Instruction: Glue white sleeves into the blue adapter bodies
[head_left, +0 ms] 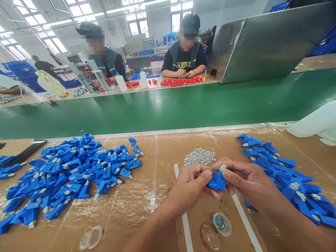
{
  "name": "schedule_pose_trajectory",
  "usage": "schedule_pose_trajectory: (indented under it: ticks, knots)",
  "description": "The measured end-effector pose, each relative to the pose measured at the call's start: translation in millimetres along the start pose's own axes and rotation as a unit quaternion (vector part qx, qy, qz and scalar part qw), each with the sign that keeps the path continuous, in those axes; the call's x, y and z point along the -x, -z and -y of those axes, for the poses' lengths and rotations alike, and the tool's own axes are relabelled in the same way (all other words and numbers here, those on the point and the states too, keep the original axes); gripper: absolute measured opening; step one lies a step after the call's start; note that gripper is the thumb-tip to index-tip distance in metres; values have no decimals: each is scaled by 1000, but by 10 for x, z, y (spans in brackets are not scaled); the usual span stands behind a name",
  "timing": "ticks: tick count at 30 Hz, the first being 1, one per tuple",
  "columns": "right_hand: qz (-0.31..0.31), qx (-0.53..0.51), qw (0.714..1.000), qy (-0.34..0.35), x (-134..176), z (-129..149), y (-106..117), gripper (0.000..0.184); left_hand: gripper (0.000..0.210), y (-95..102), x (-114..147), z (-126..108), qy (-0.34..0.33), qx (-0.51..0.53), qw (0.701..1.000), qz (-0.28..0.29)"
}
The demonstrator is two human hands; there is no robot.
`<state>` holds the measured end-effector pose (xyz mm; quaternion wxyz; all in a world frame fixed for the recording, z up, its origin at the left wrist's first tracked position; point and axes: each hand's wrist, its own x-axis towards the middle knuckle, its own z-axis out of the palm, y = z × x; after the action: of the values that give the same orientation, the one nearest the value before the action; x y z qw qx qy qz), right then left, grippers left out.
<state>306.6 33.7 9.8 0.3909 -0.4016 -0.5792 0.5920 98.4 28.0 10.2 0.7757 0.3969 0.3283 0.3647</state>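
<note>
Between my two hands is a blue plastic part with a pale grey tip (217, 180), held up over the table. My left hand (193, 180) pinches its left side between thumb and fingers. At the grey tip, the thumb and fingers of my right hand (245, 178) are closed on the same part. Just beyond my hands lies a small heap of grey pieces (200, 156). A big pile of similar blue parts (76, 171) spreads to the left, and another pile of blue parts (286, 175) lies by my right forearm.
Clear round dishes (210, 236) sit near the front, one with bluish content. Clear plastic rings (91, 238) lie further left. A green conveyor belt (157, 108) crosses behind the table. Beyond it, two people work at red parts (181, 81) beside a metal housing (262, 42).
</note>
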Motion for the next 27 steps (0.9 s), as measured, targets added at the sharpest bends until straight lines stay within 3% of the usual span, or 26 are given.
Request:
schedule_pose_trajectory:
  ticks: [4,7,10,16,21,27]
  knots:
    - [-48,1,998,-44,98,-106,-4,52,54,110,13,20,79,63,994,36]
    - [-91,109,989,-48,355,-189,41,54,49,242,12,43,81,112,990,2]
    - [-48,229,971,-51,639,-287,42,38,44,369,2,98,40,155,986,-39]
    - [26,259,963,-64,770,-413,-123,32,39,422,-48,283,41,180,982,-50]
    - [26,281,959,15,705,-401,-166,31,39,420,-42,345,53,180,981,-46]
    - [66,351,930,81,819,-294,-149,22,43,439,-33,364,49,183,981,-44]
